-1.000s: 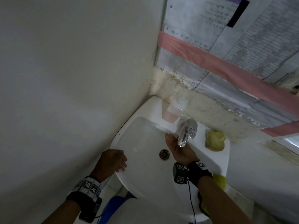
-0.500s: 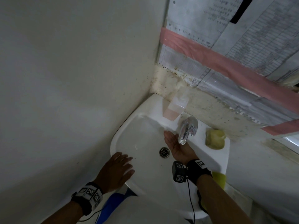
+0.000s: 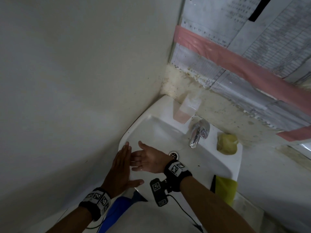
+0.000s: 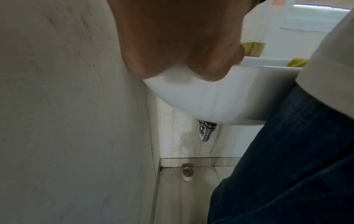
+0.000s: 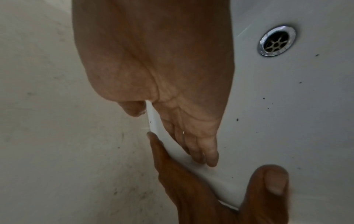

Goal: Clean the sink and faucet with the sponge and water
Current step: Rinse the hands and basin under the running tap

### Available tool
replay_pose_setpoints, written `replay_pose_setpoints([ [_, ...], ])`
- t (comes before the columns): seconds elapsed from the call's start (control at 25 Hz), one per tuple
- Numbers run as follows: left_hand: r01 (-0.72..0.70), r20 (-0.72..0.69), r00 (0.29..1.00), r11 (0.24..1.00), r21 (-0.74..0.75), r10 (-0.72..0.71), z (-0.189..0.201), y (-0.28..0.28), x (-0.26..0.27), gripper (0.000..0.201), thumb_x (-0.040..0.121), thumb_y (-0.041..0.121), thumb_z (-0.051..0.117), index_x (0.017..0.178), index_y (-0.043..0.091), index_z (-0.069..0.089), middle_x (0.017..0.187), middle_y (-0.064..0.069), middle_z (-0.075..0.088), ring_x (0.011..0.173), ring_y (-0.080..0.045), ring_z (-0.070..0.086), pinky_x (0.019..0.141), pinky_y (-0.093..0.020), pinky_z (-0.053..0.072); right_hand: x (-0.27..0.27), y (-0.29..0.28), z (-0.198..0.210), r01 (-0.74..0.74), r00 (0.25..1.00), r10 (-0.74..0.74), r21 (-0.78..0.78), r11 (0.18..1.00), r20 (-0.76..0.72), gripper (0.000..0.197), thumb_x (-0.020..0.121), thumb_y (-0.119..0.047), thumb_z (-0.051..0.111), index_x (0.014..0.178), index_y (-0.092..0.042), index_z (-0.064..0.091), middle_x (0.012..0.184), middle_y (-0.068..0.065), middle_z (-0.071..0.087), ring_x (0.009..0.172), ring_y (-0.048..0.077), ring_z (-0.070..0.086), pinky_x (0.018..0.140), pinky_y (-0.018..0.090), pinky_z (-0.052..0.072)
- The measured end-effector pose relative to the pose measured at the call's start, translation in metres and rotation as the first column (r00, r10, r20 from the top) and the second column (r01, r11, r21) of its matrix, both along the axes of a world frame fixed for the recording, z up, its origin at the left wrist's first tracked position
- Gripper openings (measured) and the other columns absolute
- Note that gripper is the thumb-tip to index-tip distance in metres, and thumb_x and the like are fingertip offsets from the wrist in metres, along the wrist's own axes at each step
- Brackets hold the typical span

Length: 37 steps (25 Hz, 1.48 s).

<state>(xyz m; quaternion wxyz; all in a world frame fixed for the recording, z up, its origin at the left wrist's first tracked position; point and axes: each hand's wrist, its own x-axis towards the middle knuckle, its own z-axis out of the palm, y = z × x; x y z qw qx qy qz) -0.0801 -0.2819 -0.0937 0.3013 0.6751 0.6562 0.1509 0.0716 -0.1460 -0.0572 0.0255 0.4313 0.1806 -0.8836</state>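
Observation:
The white sink [image 3: 223, 167] sits in a corner, with its drain [image 3: 173, 153] in the middle of the basin. At its back stands the chrome faucet [image 3: 198, 132], and no water shows at the spout. A yellow sponge [image 3: 227, 144] lies on the rim to the right of the faucet, untouched. My left hand [image 3: 121, 165] lies flat along the left rim, fingers straight, thumb [image 5: 272, 181] inside the basin. My right hand [image 3: 144, 158] is open and palm up over the left of the basin. Its fingers [image 5: 203, 153] reach the basin wall beside my left hand [image 5: 176, 174].
A clear container of pink liquid [image 3: 183, 111] stands at the sink's back left corner. A yellow cloth [image 3: 225, 189] hangs over the front right edge. Walls close in on the left and behind. Under the basin [image 4: 210, 98] hangs a chrome pipe [image 4: 205, 131].
My right hand left its place under the faucet spout and swung left across the basin to my left hand. My left hand flattened out and slid forward along the left rim.

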Motion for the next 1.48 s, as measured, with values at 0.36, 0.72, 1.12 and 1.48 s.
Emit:
replay_pose_setpoints([
  [0.36, 0.023, -0.012, 1.0, 0.999, 0.042, -0.022, -0.005, 0.002, 0.0, 0.133, 0.078, 0.083, 0.061, 0.161, 0.008, -0.011, 0.17, -0.004, -0.014, 0.157, -0.017, -0.009, 0.126, -0.036, -0.009, 0.048, 0.014, -0.025, 0.345, 0.936, -0.344, -0.003, 0.939, 0.067, 0.062, 0.108, -0.046, 0.04, 0.143, 0.005, 0.049, 0.141, 0.021, 0.059, 0.132, 0.034, 0.055, 0.113, 0.047, 0.043],
  [0.72, 0.057, -0.066, 0.996, 0.998, 0.023, -0.055, -0.005, 0.004, 0.0, 0.129, 0.08, 0.083, 0.057, 0.161, 0.007, -0.009, 0.17, -0.004, -0.017, 0.157, -0.021, -0.01, 0.127, -0.043, -0.007, 0.151, 0.048, -0.03, 0.779, 0.623, -0.781, -0.059, 0.624, -0.036, 0.05, 0.079, -0.008, 0.075, 0.124, 0.011, 0.063, 0.142, 0.025, 0.057, 0.107, 0.039, 0.071, 0.085, 0.05, 0.061],
  [1.12, 0.053, -0.078, 0.996, 0.999, 0.004, -0.052, -0.007, 0.004, 0.0, 0.13, 0.079, 0.083, 0.058, 0.161, 0.008, -0.009, 0.17, -0.004, -0.016, 0.157, -0.021, -0.009, 0.127, -0.043, -0.007, 0.134, 0.053, -0.024, 0.774, 0.568, -0.79, -0.177, 0.608, -0.231, 0.064, 0.078, -0.006, 0.085, 0.135, 0.006, 0.058, 0.141, 0.02, 0.059, 0.123, 0.03, 0.065, 0.094, 0.042, 0.059],
  [1.48, 0.042, -0.053, 0.998, 0.998, 0.042, -0.039, -0.005, 0.003, 0.002, 0.129, 0.081, 0.078, 0.063, 0.161, 0.006, -0.007, 0.17, -0.006, -0.012, 0.158, -0.021, -0.005, 0.127, -0.044, -0.005, 0.05, 0.001, -0.019, 0.16, 0.987, -0.16, 0.02, 0.987, -0.021, 0.063, 0.109, -0.043, 0.039, 0.143, 0.01, 0.045, 0.14, 0.027, 0.057, 0.131, 0.036, 0.057, 0.105, 0.043, 0.051],
])
